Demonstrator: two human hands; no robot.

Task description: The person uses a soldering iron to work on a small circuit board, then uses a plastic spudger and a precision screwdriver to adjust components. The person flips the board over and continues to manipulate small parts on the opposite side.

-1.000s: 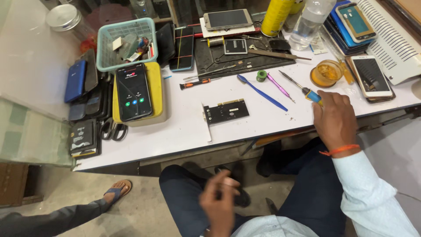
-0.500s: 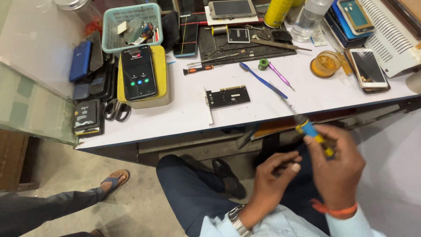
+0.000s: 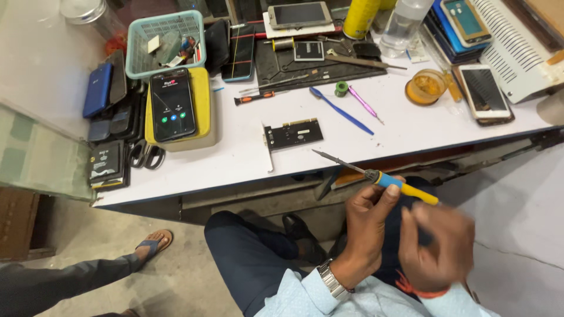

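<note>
Between the hands, the soldering iron (image 3: 385, 179) has a dull metal tip and glossy plastic handle. Beyond them, the surface (image 3: 235, 158) looks smooth, matt white; the circuit card (image 3: 292, 134) is matt black.

**A crowded phone-repair bench**

On the white table (image 3: 235, 164) a black expansion card (image 3: 292, 134) lies near the front edge. To its left a lit phone (image 3: 172, 104) rests on a yellow block (image 3: 202, 105), with a teal basket (image 3: 165, 42) of small parts just behind. A stack of dark phones (image 3: 108, 94) sits at the far left, scissors (image 3: 147, 156) nearer. A red-handled screwdriver (image 3: 255, 98) and a blue pry tool (image 3: 341, 111) lie mid-table before a black work mat (image 3: 317, 61). To the right stand an amber round container (image 3: 427, 86) and a white-framed phone (image 3: 484, 93). On the floor at left, a sandalled foot (image 3: 154, 242).
</note>
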